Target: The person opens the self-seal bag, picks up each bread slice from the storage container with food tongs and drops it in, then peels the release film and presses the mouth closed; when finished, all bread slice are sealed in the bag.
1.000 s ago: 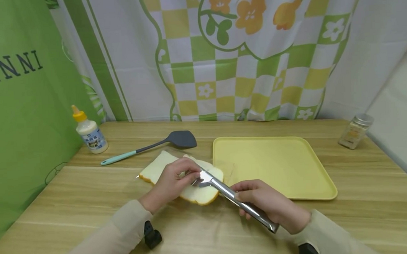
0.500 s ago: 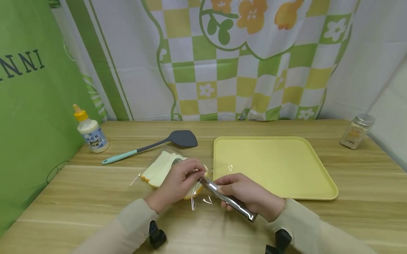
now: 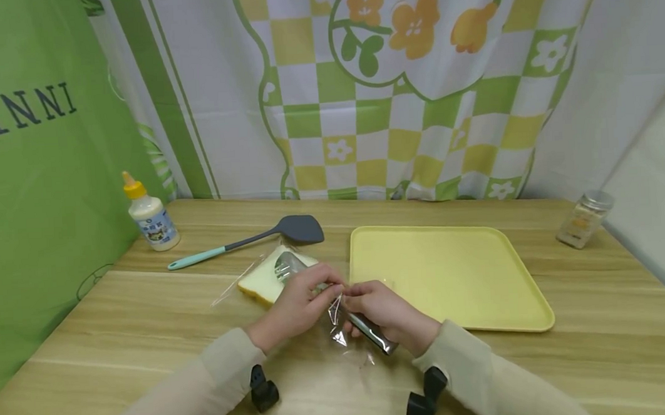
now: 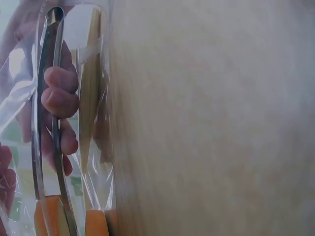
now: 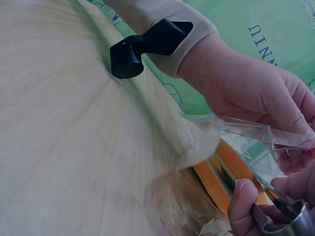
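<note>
In the head view, white bread slices (image 3: pixel 263 279) with a brown crust lie in a clear plastic bag (image 3: pixel 337 320) left of the yellow tray. My left hand (image 3: pixel 298 302) pinches the bag's film near its opening. My right hand (image 3: pixel 391 314) grips metal tongs (image 3: pixel 377 337) that reach into the bag. The slotted tong head lies over the upper bread face. In the left wrist view, the tongs' arms (image 4: pixel 37 147) straddle one orange-brown crust (image 4: pixel 51 214), with a second crust (image 4: pixel 97 223) beside them. Both hands nearly meet at the bag's mouth, hiding part of the bread.
A yellow tray (image 3: pixel 443 277) lies right of the hands. Behind the bread rests a spatula (image 3: pixel 296 229) with a mint handle. A yellow-capped squeeze bottle (image 3: pixel 154 223) stands at the back left, a spice jar (image 3: pixel 584 220) at the far right. A patterned curtain (image 3: pixel 390 117) hangs behind the table.
My right hand has moved left with the tongs, sliding the bread slice they hold leftward into the bag over the other bread. My left hand has shifted slightly right.
</note>
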Motion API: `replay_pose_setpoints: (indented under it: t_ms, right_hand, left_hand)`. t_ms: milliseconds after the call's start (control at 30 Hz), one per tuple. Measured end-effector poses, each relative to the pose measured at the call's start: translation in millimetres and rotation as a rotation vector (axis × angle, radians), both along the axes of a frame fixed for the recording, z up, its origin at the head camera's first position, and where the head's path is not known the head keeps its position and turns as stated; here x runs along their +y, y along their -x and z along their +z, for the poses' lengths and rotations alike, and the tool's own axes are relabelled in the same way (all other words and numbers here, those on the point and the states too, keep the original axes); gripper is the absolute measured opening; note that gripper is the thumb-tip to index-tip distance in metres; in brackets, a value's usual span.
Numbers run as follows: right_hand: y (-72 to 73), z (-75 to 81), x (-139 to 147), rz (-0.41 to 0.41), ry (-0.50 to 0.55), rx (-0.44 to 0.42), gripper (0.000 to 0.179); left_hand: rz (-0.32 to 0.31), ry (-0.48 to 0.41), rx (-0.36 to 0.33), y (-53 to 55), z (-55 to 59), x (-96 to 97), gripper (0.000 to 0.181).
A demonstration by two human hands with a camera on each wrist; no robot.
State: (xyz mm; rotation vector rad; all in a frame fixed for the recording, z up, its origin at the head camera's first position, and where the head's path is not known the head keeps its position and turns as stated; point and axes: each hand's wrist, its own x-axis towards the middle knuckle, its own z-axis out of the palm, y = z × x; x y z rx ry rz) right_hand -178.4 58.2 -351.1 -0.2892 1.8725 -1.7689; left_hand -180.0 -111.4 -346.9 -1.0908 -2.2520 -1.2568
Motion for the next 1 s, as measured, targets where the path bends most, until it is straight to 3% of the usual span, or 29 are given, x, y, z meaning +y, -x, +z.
replay_pose_setpoints:
  t_ms: [267,367,500,667,833,1000]
  right_hand:
    - [2.1,-2.0,-7.4,-0.023,-0.024,0.047,0.028]
    - [1.8,-1.1,-6.7,-0.020,-0.027,0.034,0.031]
    - [-0.3,1.8,-2.2,-0.016,-0.023,0.000,0.035]
    - [-5.4,4.2,3.1,-0.022,-0.033,0.010,0.038]
    - [-13.2,6.1,5.6,-0.018,-0.040,0.052,0.041]
    - [-19.2,10.6,11.2,0.000,-0.067,0.072,0.043]
  left_hand:
    - [0.005,-0.020,-0.108,-2.3,-0.1,-0.6,0.006]
    - [0.034,0.021,-0.090,-0.3,-0.1,-2.9,0.005]
    - [0.125,0.075,-0.061,3.3,3.1,-8.5,0.005]
    - [0.219,0.075,-0.103,7.6,6.3,-15.5,0.005]
    - [0.241,0.054,-0.094,13.4,6.8,-18.0,0.005]
    - [0.220,0.043,-0.030,16.4,5.5,-19.0,0.005]
